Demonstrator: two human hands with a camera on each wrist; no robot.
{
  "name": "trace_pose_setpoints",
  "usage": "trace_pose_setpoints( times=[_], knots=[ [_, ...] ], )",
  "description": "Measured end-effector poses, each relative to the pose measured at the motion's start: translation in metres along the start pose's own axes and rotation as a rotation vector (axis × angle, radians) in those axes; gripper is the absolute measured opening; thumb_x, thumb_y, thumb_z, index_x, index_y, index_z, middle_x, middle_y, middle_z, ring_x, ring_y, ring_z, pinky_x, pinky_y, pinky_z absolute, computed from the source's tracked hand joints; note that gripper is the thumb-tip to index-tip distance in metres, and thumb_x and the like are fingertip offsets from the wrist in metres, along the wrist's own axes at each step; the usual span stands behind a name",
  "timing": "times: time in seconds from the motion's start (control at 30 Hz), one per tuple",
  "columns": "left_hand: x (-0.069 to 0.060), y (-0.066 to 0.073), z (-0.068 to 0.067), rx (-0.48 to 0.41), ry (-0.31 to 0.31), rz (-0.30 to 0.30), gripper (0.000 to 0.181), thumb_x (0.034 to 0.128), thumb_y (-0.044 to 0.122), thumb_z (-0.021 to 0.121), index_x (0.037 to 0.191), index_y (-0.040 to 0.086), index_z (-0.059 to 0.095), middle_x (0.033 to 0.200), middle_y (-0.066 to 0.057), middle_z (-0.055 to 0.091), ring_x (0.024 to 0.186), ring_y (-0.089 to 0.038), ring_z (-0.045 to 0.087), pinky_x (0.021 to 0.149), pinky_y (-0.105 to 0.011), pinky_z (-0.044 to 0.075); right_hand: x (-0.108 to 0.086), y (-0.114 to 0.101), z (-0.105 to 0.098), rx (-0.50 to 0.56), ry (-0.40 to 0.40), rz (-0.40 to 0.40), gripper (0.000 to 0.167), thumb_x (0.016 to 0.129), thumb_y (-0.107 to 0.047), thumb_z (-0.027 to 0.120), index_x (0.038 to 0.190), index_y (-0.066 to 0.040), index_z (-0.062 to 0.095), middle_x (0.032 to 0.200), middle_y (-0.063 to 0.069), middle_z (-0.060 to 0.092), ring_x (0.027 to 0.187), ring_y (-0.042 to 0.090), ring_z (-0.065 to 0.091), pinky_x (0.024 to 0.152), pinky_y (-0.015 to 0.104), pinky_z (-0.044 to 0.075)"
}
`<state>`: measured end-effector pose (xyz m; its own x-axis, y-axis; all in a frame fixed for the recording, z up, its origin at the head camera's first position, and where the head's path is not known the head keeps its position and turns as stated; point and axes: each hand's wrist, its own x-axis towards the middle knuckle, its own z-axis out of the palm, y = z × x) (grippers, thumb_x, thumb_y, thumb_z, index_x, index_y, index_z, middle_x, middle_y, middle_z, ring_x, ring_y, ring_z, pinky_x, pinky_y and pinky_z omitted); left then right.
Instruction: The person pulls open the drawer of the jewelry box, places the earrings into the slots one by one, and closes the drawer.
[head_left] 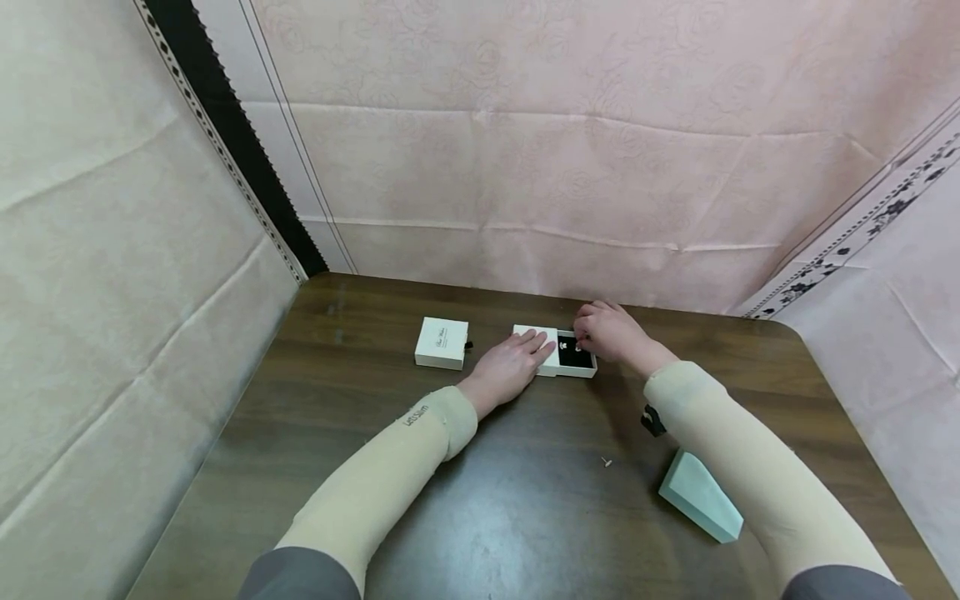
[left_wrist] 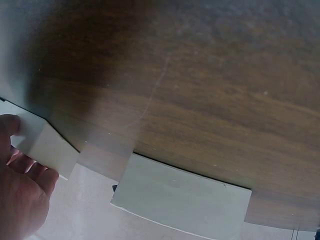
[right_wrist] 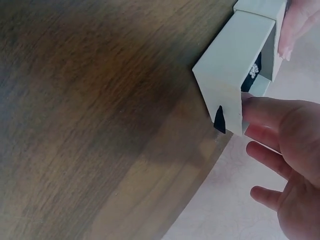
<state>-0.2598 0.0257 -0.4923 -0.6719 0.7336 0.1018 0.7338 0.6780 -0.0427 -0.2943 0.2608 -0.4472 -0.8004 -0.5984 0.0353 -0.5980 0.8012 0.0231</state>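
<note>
A white box (head_left: 536, 332) lies with its inner tray (head_left: 576, 372) slid out to the right. My left hand (head_left: 504, 372) grips the outer sleeve, fingers over its top and thumb on its near side in the left wrist view. Two small shiny earrings show on the tray's black pad (head_left: 572, 358). My right hand (head_left: 611, 333) reaches over the tray's right end, thumb and index finger pinching at the right earring (head_left: 578, 348); the end wall (right_wrist: 222, 95) hides these fingertips in the right wrist view. The other fingers (right_wrist: 265, 196) are spread beyond the box.
A second white box (head_left: 442, 342) with a black tab stands left of the hands. On the brown table (head_left: 337, 433) lie a tiny metallic piece (head_left: 607, 462) nearer the front, a black object (head_left: 652, 421) beside the right forearm and a mint-green block (head_left: 701, 496) below it.
</note>
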Motion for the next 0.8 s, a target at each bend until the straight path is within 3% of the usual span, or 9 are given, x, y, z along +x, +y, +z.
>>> trace_pose_setpoints(
  times=[0.23, 0.47, 0.67, 0.8],
  knots=[
    [-0.001, 0.001, -0.001, 0.002, 0.012, 0.003, 0.046, 0.115, 0.02, 0.051, 0.16, 0.013, 0.052, 0.165, -0.008, 0.048, 0.153, -0.025, 0.045, 0.125, -0.038, 0.037, -0.001, 0.002, 0.003, 0.024, 0.015, 0.01, 0.023, 0.089, -0.008, 0.086, 0.076, -0.012, 0.067, 0.114, 0.015, 0.073, 0.115, 0.041, 0.062, 0.108, 0.063, 0.045],
    [-0.001, 0.001, 0.0, 0.001, 0.014, 0.013, 0.046, 0.1149, 0.02, 0.051, 0.16, 0.013, 0.051, 0.165, -0.009, 0.049, 0.153, -0.026, 0.045, 0.125, -0.039, 0.038, -0.009, 0.008, -0.003, 0.144, 0.072, 0.037, 0.009, 0.093, -0.009, 0.083, 0.088, -0.008, 0.076, 0.115, 0.018, 0.073, 0.113, 0.04, 0.064, 0.104, 0.059, 0.05],
    [0.0, 0.0, 0.0, 0.007, 0.012, 0.01, 0.046, 0.1148, 0.02, 0.052, 0.161, 0.013, 0.051, 0.165, -0.009, 0.048, 0.154, -0.025, 0.045, 0.125, -0.038, 0.037, -0.02, 0.016, -0.009, 0.194, 0.132, 0.066, 0.008, 0.095, -0.012, 0.081, 0.095, -0.006, 0.077, 0.112, 0.016, 0.072, 0.112, 0.041, 0.064, 0.1, 0.059, 0.051],
    [-0.001, 0.0, 0.0, -0.009, 0.027, 0.013, 0.046, 0.1145, 0.019, 0.052, 0.16, 0.012, 0.052, 0.164, -0.01, 0.049, 0.153, -0.026, 0.046, 0.124, -0.039, 0.039, -0.029, 0.021, -0.011, 0.22, 0.111, 0.116, 0.01, 0.097, -0.013, 0.08, 0.1, -0.005, 0.077, 0.111, 0.016, 0.072, 0.114, 0.041, 0.063, 0.102, 0.06, 0.05]
  ],
)
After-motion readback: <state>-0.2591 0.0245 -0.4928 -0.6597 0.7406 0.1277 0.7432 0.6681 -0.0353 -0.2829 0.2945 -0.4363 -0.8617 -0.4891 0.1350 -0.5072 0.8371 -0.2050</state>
